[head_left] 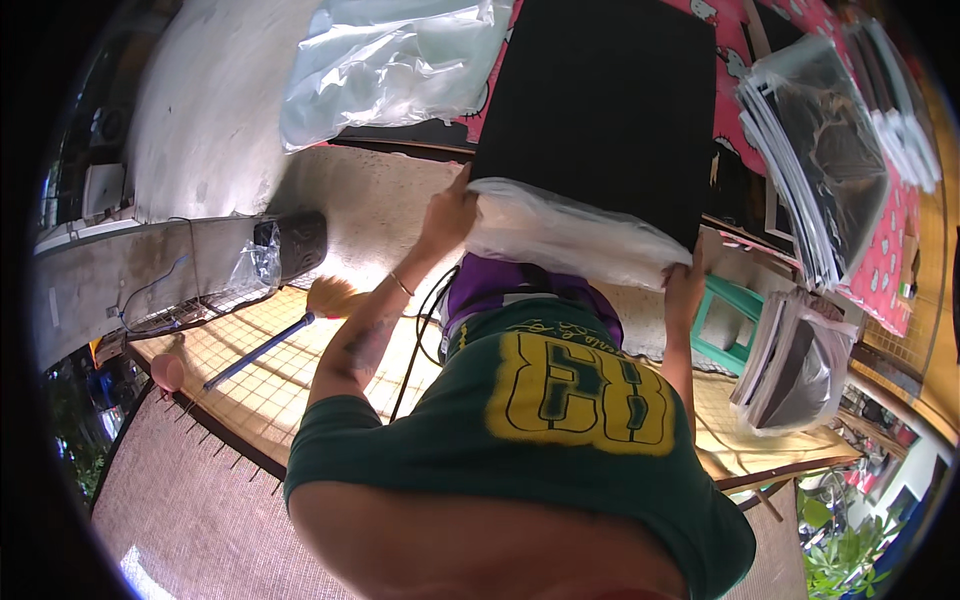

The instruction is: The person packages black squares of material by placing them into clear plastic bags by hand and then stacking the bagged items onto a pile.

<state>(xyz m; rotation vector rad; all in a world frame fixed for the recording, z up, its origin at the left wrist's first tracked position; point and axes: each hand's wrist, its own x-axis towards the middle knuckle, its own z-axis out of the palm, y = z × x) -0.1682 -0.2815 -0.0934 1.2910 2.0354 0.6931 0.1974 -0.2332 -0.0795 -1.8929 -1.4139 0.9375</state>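
Note:
A large flat black panel [595,110] lies on the table in front of me, with its near end toward my body. Clear plastic wrap [570,232], bunched and wrinkled, gathers across that near end. At the left corner my left hand [450,215] is closed on the edge of the plastic and panel. My right hand [684,280] grips the plastic at the right corner, its fingers bent and partly hidden. Whether the plastic runs on around the panel, I cannot tell.
Folded clear plastic sheets [395,65] lie at the far left of the table. Bagged stacks of flat panels [820,160] sit on the pink patterned cover at right, and another bagged stack [795,365] stands lower, beside a green stool [725,325]. A broom [265,345] lies at left.

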